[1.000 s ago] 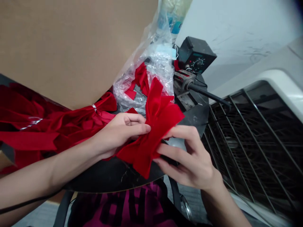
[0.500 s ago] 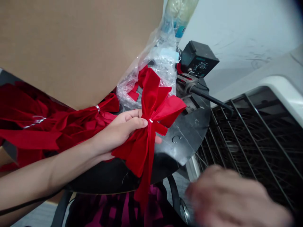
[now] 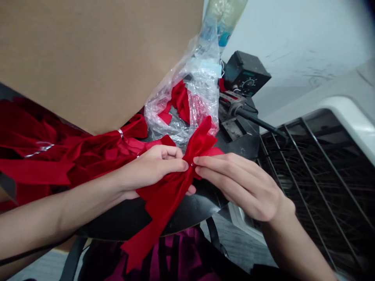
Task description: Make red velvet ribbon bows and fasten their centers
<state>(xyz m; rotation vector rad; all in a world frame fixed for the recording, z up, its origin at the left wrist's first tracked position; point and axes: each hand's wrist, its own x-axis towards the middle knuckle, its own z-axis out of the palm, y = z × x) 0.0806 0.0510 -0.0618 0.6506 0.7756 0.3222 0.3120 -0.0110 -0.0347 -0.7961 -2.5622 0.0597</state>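
A red velvet bow [image 3: 172, 195] with long tails is held between my two hands over the table's front edge. My left hand [image 3: 159, 164] pinches it just left of its middle, the thumb on top and fingers underneath. From the right, my right hand [image 3: 246, 183] closes its fingertips at the bow's centre, by a small silvery tie [image 3: 191, 164]. Whether the fingertips grip the tie or the cloth, I cannot tell. More red bows [image 3: 67, 156], some with silvery ties, lie heaped left of my left hand.
A big cardboard box [image 3: 96, 58] rises behind the heap. A clear plastic bag [image 3: 181, 132] with red cloth lies behind the bow on the black round table [image 3: 249, 142]. A soldering station [image 3: 246, 74] and its iron [image 3: 258, 125] stand at right, beside a wire-grilled heater or fan [image 3: 316, 171].
My right hand has come up from the lower right to the bow's middle. The bow has turned and dropped slightly, its tails swinging left; my left hand keeps its hold.
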